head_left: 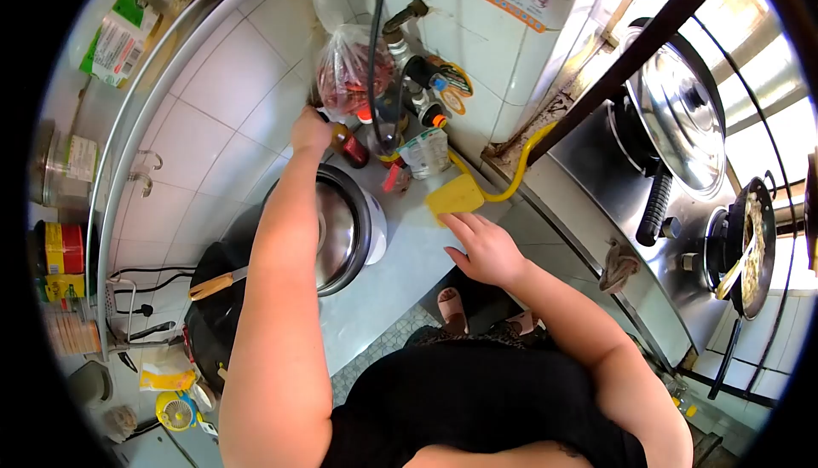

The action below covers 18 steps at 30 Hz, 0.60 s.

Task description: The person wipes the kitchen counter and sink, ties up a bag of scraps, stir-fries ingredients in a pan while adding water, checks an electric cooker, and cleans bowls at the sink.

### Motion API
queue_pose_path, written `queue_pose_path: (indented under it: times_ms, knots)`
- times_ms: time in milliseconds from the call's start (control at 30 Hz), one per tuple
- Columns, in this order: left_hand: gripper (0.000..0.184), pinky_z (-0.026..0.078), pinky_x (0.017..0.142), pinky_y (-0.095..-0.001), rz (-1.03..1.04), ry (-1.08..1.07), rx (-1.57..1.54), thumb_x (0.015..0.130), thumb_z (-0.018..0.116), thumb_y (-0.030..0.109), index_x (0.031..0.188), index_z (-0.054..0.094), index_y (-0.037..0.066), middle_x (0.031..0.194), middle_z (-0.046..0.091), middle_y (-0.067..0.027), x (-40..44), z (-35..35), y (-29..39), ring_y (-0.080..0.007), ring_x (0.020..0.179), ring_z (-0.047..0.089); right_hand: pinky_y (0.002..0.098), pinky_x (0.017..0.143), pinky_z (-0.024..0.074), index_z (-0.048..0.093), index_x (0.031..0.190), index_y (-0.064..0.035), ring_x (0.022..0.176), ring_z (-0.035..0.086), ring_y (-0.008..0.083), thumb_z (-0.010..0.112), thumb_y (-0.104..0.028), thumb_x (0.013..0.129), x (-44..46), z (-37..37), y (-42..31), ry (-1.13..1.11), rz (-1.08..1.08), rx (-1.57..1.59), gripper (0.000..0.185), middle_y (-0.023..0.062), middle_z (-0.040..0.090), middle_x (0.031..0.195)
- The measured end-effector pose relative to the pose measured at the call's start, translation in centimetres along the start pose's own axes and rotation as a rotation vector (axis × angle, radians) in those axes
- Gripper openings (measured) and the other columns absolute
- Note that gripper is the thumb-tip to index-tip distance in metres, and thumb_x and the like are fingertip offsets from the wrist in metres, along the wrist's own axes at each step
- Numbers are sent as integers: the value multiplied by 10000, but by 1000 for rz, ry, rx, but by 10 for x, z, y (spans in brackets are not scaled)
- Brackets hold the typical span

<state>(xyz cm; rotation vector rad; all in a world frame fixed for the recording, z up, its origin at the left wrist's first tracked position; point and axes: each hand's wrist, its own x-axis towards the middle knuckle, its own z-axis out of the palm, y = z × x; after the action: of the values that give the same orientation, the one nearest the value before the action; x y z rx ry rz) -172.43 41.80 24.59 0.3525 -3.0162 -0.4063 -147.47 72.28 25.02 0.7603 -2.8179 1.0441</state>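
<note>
My left hand (pixel 312 131) reaches to the back of the counter, closed around the neck of a bottle (pixel 350 147) of dark reddish-brown liquid. The bottle stands upright; my fingertips are partly hidden. Behind it is a clear plastic bag (pixel 348 72) with reddish contents. My right hand (pixel 487 251) is open, fingers stretched out and thumb apart. Its fingertips overlap the near edge of a flat yellow piece (pixel 456 196), perhaps a cloth or sponge; I cannot tell if they touch. A white-and-green packet (pixel 426 154) lies just beyond that piece.
Below my left forearm sits a round cooker with a steel inner pot (pixel 339 238). A wooden-handled tool (pixel 218 284) lies left of it. On the right, the stove (pixel 588 170) holds a lidded pan (pixel 682 110) and a frying pan with food (pixel 753 255). A yellow hose (pixel 519 180) runs beside the counter.
</note>
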Motion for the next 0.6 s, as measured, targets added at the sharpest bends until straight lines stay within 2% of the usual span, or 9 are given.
queue_pose_path:
  times_ms: [200, 267, 367, 433, 467, 600]
  knots:
    - [555, 505, 875, -450, 92, -73, -2, 749, 747, 321, 1136, 556, -27, 1101, 638, -266, 2, 8, -22, -396, 1019, 628, 396, 834, 512, 542, 1222, -66, 992, 610, 333, 676, -166, 818, 39, 32, -19, -14, -98, 66, 437, 139, 602, 1140]
    - [548, 510, 857, -438, 89, -97, -1, 770, 735, 307, 1202, 574, 9, 1135, 637, -231, -16, -23, -22, -372, 1021, 631, 401, 827, 513, 543, 1214, -65, 980, 613, 330, 665, -165, 824, 47, 40, -30, -43, -138, 69, 421, 137, 601, 1132]
    - [498, 467, 947, -430, 188, -64, -156, 815, 696, 281, 1195, 560, -11, 1182, 621, -221, -66, -88, -68, -379, 1118, 577, 411, 814, 514, 539, 1214, -57, 957, 619, 328, 630, -158, 843, 66, 47, -52, -107, -216, 90, 396, 139, 599, 1116]
    - [447, 457, 961, -434, 208, -65, 6, 837, 668, 241, 1217, 574, 27, 1192, 617, -193, -115, -133, -118, -379, 1117, 569, 418, 813, 514, 534, 1228, -55, 956, 620, 331, 595, -148, 864, 90, 56, -75, -140, -281, 137, 380, 143, 599, 1111]
    - [441, 452, 966, -432, 182, -74, 113, 823, 672, 219, 1216, 581, 41, 1204, 606, -185, -137, -148, -146, -375, 1130, 556, 429, 814, 514, 524, 1252, -70, 961, 617, 344, 559, -135, 881, 105, 59, -91, -211, -286, 149, 378, 167, 573, 1161]
    - [365, 426, 972, -453, 41, -125, 456, 798, 630, 101, 1162, 618, 106, 1185, 594, -127, -207, -189, -225, -323, 1168, 514, 427, 866, 509, 523, 1278, -93, 1045, 598, 342, 552, -136, 878, 154, 113, -130, -255, -408, -84, 404, 176, 533, 1236]
